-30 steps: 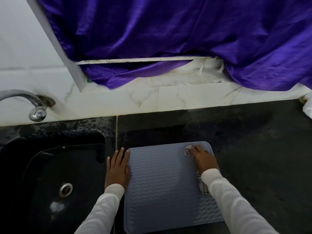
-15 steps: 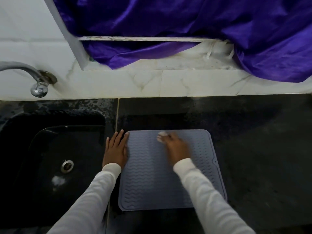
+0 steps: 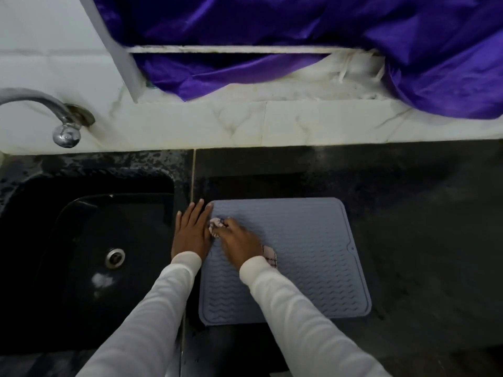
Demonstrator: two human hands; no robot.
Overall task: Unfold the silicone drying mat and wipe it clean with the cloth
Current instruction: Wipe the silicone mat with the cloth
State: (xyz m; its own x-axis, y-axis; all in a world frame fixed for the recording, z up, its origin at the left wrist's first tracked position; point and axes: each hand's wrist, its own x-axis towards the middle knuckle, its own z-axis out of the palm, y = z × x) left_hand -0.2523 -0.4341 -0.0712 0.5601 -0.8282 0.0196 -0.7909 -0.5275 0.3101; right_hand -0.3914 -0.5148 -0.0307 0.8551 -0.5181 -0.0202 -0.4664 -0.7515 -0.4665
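Observation:
A grey-blue silicone drying mat [image 3: 307, 257] with wavy ridges lies unfolded and flat on the black counter. My right hand [image 3: 239, 240] grips a bunched pale checked cloth [image 3: 216, 225] and presses it on the mat's far left part; a corner of the cloth shows by my wrist. My left hand [image 3: 192, 232] lies flat with straight fingers along the mat's left edge, on the counter next to the sink.
A black sink [image 3: 89, 254] with a metal drain [image 3: 115, 257] lies to the left, under a chrome tap [image 3: 58, 115]. White marble tiles [image 3: 272, 123] back the counter. Purple fabric [image 3: 326, 36] hangs over the ledge behind. Dark counter [image 3: 435, 227] stretches to the right.
My right hand with the cloth has swept leftward across the mat's far part, from the right corner to beside my left hand. The left hand has stayed put.

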